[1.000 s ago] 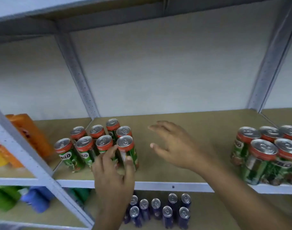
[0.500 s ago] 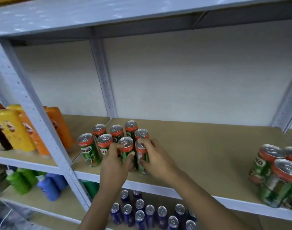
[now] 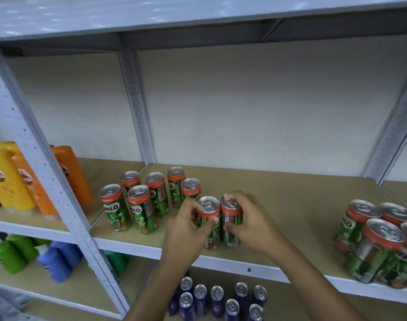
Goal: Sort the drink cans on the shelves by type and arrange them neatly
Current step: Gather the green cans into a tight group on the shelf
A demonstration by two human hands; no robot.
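The left hand [image 3: 185, 230] grasps one slim green Milo can [image 3: 209, 222]; the right hand [image 3: 251, 222] grasps its twin [image 3: 230, 220], the two upright, touching, near the fibreboard shelf's [image 3: 290, 205] front edge. At ten o'clock stands a cluster of six matching cans [image 3: 141, 200], silver-lidded. At three o'clock, another cluster [image 3: 381, 242]. At six o'clock, below, blue cans [image 3: 217, 300]. At nine o'clock, glossy orange bottles [image 3: 31, 181].

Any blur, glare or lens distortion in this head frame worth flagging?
Head view: wide-angle bending bows the shelf uprights outward; soft glare mottles the top shelf; the Milo cans at right look stretched and slightly soft; both hands, left hand and right hand, and the two gripped cans stay fairly sharp.
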